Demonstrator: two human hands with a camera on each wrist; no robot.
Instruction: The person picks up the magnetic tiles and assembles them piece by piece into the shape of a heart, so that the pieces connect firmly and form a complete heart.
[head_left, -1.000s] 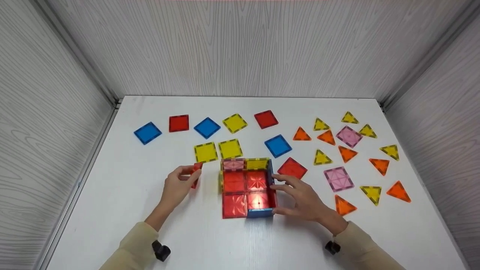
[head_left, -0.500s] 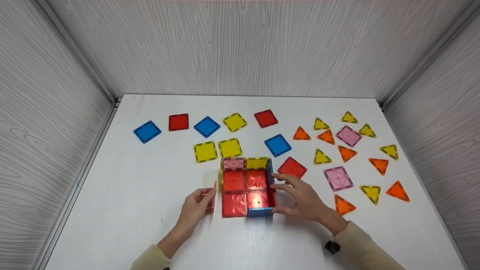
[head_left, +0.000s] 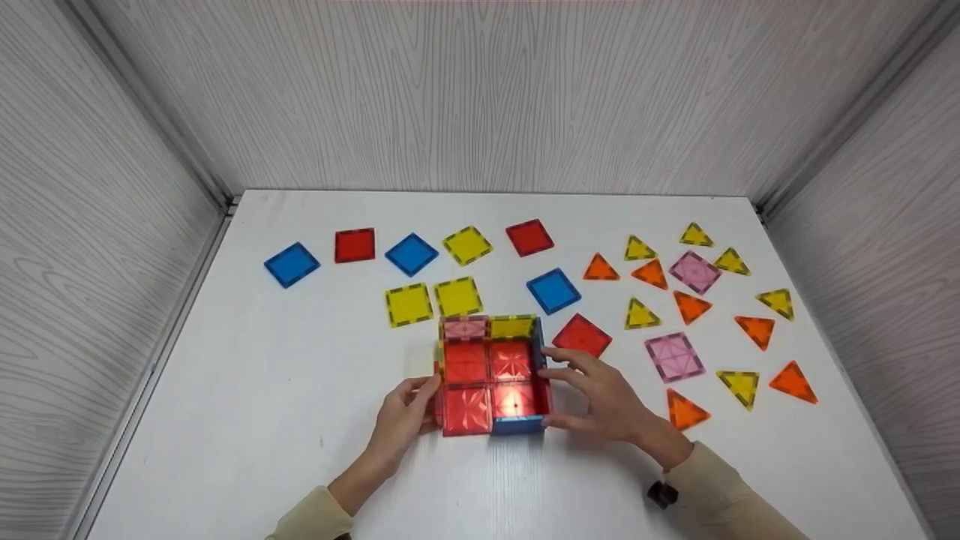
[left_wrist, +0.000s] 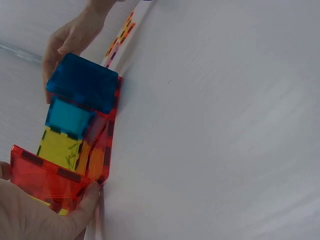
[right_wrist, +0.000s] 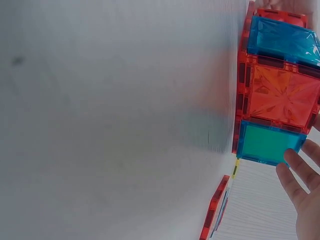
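In the middle of the table stands a low open-topped box of magnetic tiles, its floor made of red square tiles (head_left: pixel 466 409). Pink (head_left: pixel 465 328) and yellow (head_left: pixel 513 327) tiles form the back wall; a blue tile (head_left: pixel 518 425) closes the front right. My left hand (head_left: pixel 403 417) pinches an upright red square tile (left_wrist: pixel 47 176) by its edges, standing at the left edge of the front-left floor tile. My right hand (head_left: pixel 606 399) touches the right wall with extended fingertips (right_wrist: pixel 294 159), thumb at the front right corner. In the right wrist view that wall shows red (right_wrist: pixel 284 95) and blue-green (right_wrist: pixel 270 143) tiles.
Loose square tiles lie behind the box, including a yellow tile (head_left: pixel 409 304), a blue tile (head_left: pixel 553 290) and a red tile (head_left: pixel 582 336). To the right are several yellow and orange triangles (head_left: pixel 793 382) and a pink square (head_left: pixel 675 357). Wood-grain panels (head_left: pixel 480 97) enclose the table.
My left hand has carried the red tile from left of the box, toward me and then rightward, up against the box's front left side. The right hand has stayed at the right wall.
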